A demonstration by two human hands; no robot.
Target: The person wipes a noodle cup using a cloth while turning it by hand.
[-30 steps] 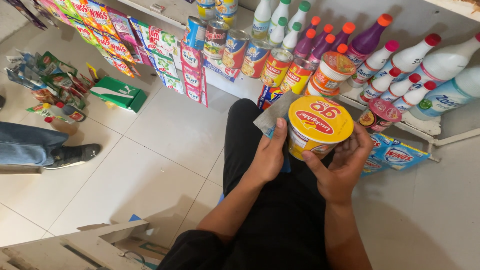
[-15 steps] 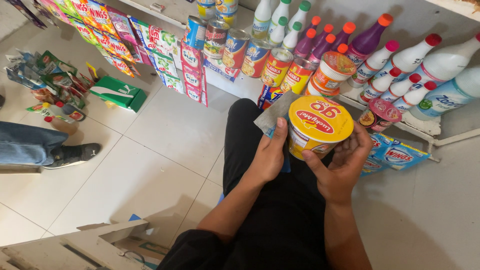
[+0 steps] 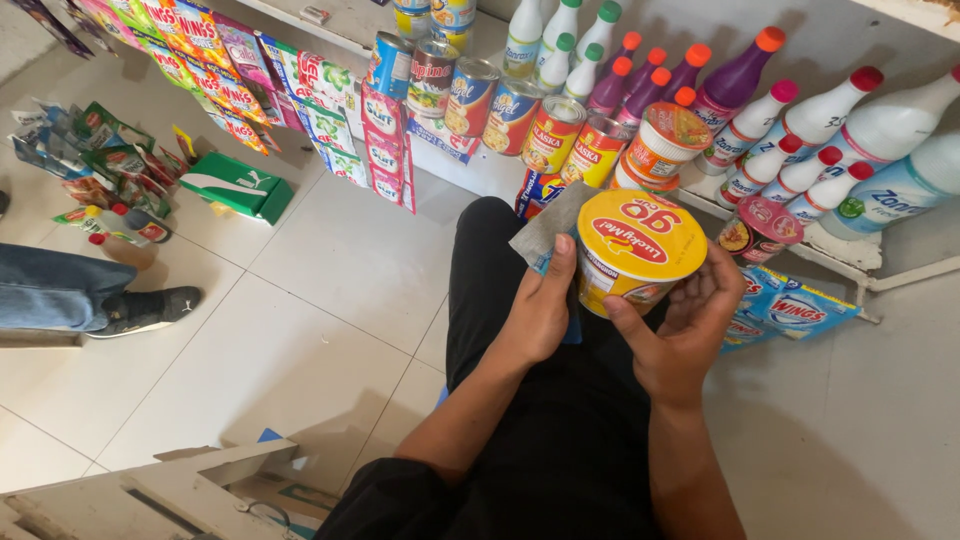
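Note:
My right hand [image 3: 684,322] cups a yellow instant-noodle cup [image 3: 634,250] from below and the right side, its red-and-yellow lid facing up. My left hand [image 3: 540,306] presses a grey cloth [image 3: 545,228] against the cup's left side, thumb on the cloth. Both hands sit over my lap in black trousers [image 3: 540,420], just in front of a low white shelf [image 3: 500,175].
The shelf holds tin cans [image 3: 512,112], a second noodle cup [image 3: 665,140], purple bottles [image 3: 740,75] and white bottles [image 3: 830,110]. Sachet strips [image 3: 385,140] hang off its edge. A green box [image 3: 238,185] and packets [image 3: 110,165] lie on the tiled floor. Another person's leg and shoe [image 3: 110,300] at left.

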